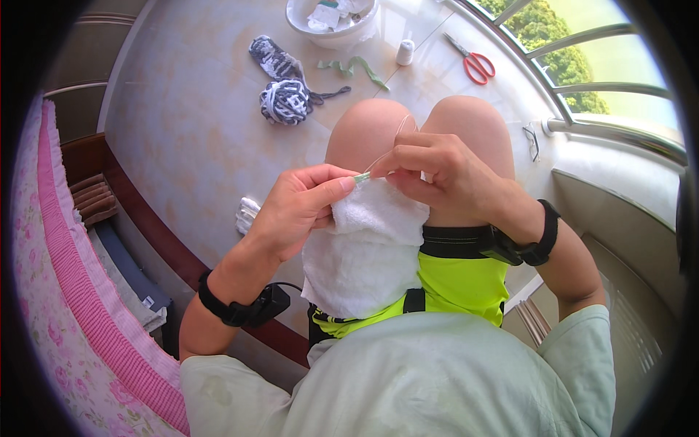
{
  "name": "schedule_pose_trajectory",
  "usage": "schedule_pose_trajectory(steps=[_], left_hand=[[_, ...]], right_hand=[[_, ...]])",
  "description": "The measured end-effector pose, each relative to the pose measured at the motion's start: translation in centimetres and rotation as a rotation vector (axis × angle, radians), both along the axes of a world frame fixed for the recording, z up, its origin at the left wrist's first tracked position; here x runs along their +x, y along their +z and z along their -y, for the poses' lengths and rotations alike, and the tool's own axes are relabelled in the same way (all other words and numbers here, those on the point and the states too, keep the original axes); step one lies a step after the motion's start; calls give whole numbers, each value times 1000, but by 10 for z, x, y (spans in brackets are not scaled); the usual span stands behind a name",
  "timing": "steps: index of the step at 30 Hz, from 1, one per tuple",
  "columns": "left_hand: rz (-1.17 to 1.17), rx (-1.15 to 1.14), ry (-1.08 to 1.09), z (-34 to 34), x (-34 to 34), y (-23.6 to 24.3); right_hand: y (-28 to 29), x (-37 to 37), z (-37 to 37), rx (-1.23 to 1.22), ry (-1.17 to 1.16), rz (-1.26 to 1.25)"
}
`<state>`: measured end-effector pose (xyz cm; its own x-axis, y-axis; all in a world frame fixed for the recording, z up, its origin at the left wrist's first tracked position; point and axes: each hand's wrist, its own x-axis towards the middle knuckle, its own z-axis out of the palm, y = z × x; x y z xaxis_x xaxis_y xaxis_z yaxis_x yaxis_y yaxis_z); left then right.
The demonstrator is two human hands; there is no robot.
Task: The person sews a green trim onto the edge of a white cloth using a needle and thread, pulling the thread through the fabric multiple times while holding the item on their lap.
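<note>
A white terry towel lies over my lap, its upper edge raised between my hands. My left hand is closed, thumb and index finger pinching that edge together with a small green strip. Close beside it, my right hand is closed too, its fingertips touching the end of the strip. From there a thin pale thread loops up over my knee. Whether a needle sits between the right fingertips is hidden.
On the tiled floor ahead are grey-and-white yarn, a green ribbon, a white thread spool, red-handled scissors and a white bowl of scraps. Glasses lie at right by the window railing. A pink bedspread hangs left.
</note>
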<state>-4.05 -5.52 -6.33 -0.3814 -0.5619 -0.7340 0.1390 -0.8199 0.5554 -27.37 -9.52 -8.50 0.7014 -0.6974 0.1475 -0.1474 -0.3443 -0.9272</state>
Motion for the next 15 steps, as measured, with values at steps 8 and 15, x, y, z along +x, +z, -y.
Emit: schedule_pose_trajectory(steps=[8, 15], left_hand=[[3, 0, 9, -1, -1, 1], [21, -1, 0, -1, -1, 2]], right_hand=[[-1, 0, 1, -9, 24, -30], [-2, 1, 2, -54, 28, 26]])
